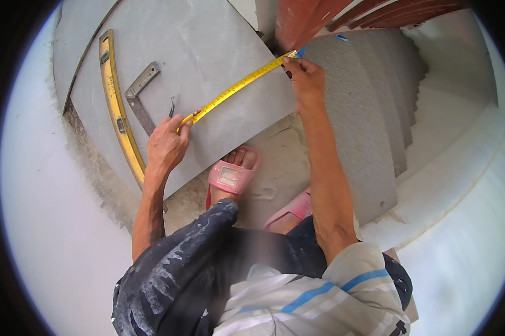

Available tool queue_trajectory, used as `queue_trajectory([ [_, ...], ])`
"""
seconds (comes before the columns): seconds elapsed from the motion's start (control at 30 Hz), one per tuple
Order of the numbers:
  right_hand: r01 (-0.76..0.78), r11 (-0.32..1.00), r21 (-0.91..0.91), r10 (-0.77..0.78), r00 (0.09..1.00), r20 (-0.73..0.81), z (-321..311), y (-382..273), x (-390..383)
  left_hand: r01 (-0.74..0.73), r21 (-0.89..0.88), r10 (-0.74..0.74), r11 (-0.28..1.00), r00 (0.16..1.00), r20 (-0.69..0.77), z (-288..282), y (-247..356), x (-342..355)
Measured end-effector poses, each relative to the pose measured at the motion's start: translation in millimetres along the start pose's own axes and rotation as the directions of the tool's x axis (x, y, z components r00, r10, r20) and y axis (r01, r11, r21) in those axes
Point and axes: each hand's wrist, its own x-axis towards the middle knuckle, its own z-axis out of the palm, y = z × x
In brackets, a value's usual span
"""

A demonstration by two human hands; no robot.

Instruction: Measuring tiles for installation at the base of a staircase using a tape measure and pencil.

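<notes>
A yellow tape measure stretches slantwise over a large grey tile, between my two hands. At its far right end, my right hand is closed on the tape by the metal tip, near the tile's edge. My left hand is closed around a yellow pencil at the tape's other end. The tape's case does not show, and I cannot tell whether the left fingers also grip the tape. Left of that hand lie a metal try square and a long yellow spirit level, both on the tile.
Grey steps curve down on the right beside a pale wall. A red-brown post rises at the tile's far right corner. My feet, in pink slippers, stand on rough concrete at the tile's near edge.
</notes>
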Motion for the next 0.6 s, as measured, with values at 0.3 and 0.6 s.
queue_trajectory([
  [0.3, 0.007, 1.0, 0.021, -0.007, 1.0, -0.006, -3.0, -3.0, -1.9, 0.03, 0.036, -0.03, 0.999, 1.0, -0.006, 0.1, 8.6, 3.4],
  [0.6, 0.014, 0.999, 0.034, -0.014, 1.0, -0.007, -2.0, -4.6, -5.6, 0.047, 0.106, -0.048, 0.993, 0.999, 0.006, -7.5, 16.2, 3.3],
])
